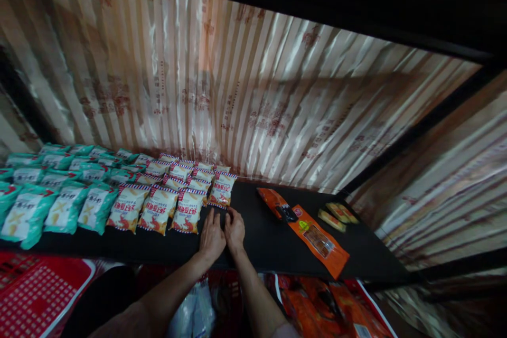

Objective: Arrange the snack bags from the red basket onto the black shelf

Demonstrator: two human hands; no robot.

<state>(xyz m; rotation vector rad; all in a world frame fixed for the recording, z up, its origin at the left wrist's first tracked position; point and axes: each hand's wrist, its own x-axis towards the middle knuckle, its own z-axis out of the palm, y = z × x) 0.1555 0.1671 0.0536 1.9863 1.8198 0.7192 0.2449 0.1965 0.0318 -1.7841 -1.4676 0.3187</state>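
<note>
One striped sheet [245, 90] with red print fills the upper frame, under a single dark board [376, 5] along the top edge. One black shelf [253, 243] spans the frame from left edge to lower right. Two red baskets show below it: the left basket [39, 296] in the lower left corner, and the right basket [379, 310] at lower right, with at least three orange packs in it. Between them, at bottom centre, lie some pale blue packs [194, 311], too dim to count.

Two bare forearms rise from the bottom edge to the centre. The left hand [213, 235] and right hand [235, 229] rest side by side, palms down. Both are loosely open, the left's fingers stretched forward, the right's slightly bent; neither is seen gripping anything. Their fingertips are at the lower edge of the rightmost red-labelled bag [222, 188], just right of centre-left; whether they touch it I cannot tell.

On the shelf at left, four teal bags [65, 207] form the front row, one cut by the frame edge, with over ten behind. Next to them, three red-labelled bags [159, 208] lead the front, with at least eight partly hidden behind. Right of centre lie two orange packs [319, 240], end to end, and beyond them three small yellow packs [331, 220].
</note>
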